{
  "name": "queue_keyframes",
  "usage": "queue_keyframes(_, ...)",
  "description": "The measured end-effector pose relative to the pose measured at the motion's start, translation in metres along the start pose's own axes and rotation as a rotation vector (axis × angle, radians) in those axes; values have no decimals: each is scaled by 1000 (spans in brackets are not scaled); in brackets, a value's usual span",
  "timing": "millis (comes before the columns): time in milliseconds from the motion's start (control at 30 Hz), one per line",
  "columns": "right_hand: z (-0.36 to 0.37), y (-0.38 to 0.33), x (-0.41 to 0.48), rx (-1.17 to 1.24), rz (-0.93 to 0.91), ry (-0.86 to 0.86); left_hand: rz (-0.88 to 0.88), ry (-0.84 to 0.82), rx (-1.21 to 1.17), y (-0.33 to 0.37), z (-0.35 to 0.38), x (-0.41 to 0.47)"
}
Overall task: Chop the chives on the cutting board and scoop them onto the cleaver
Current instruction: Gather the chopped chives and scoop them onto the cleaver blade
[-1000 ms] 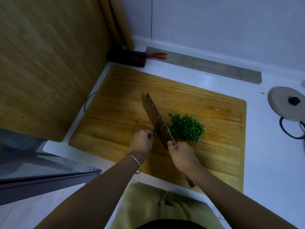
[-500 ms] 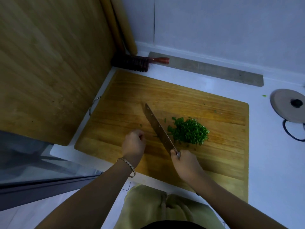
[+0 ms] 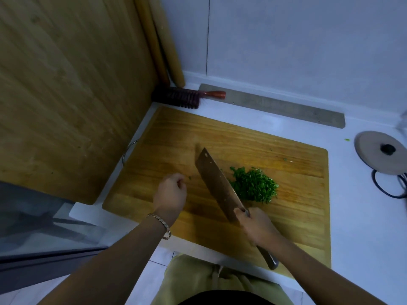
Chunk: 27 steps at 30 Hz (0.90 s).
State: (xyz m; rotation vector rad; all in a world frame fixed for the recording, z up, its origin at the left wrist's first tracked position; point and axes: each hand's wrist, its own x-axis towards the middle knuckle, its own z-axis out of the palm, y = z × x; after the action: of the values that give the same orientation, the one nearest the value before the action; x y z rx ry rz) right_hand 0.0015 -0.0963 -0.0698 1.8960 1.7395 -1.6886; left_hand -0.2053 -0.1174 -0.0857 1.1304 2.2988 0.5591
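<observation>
A pile of finely chopped green chives lies right of centre on the wooden cutting board. My right hand grips the handle of the cleaver, whose broad blade is tilted with its flat face showing, just left of the pile. My left hand rests on the board left of the blade, fingers curled into a loose fist with nothing in it, a bracelet on its wrist. A few stray chive bits lie on the board near the pile.
A large wooden board leans upright at the left, with rolling pins in the corner. A dark brush with a red handle lies behind the cutting board. A pot lid sits on the white counter at the right.
My left hand has drawn back from the cleaver blade to the left. The blade has tipped from edge-down beside the chives to a more tilted, face-up angle.
</observation>
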Motion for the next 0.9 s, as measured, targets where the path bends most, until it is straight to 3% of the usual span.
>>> queue_keyframes(233,-20,17,-2,357,123,162,56,21,8,13,1,3)
queue_keyframes(500,37,-24,9,198,42,-97,32,201,34,4,-11,4)
queue_keyframes(633,45,-26,15,189,28,-130,34,189,43,0,-14,5)
queue_keyframes(900,-19,13,9,372,103,89,91,106,32,10,1,-1)
